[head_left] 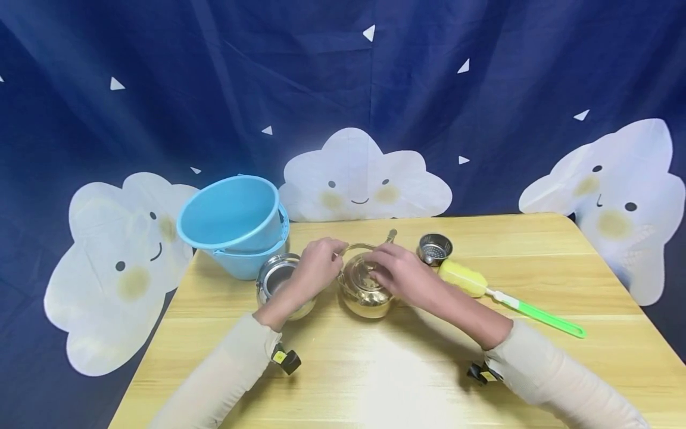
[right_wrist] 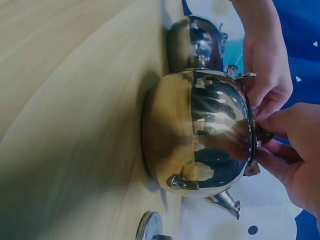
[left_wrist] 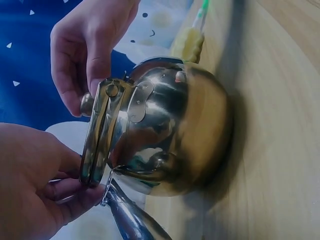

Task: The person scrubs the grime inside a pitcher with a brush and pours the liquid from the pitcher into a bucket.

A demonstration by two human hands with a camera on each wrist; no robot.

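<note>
"How's the light in the head view?"

"Bright below. White glare washes out the near middle of the table [head_left: 327, 363], soft shadows lie beside the forearms [head_left: 468, 310], and the blue curtain [head_left: 316, 65] is darker, with pale streaks along its folds."

"And the wrist views?"

"Dimmer and hazy (rather murky, honestly). The kettle [right_wrist: 215, 125] catches bright streaks on its polished side, with dark shadow on the table beside it."

"Sharp?"

"Not entirely: the yellow sponge [left_wrist: 187, 46] looks soft in the left wrist view."
</note>
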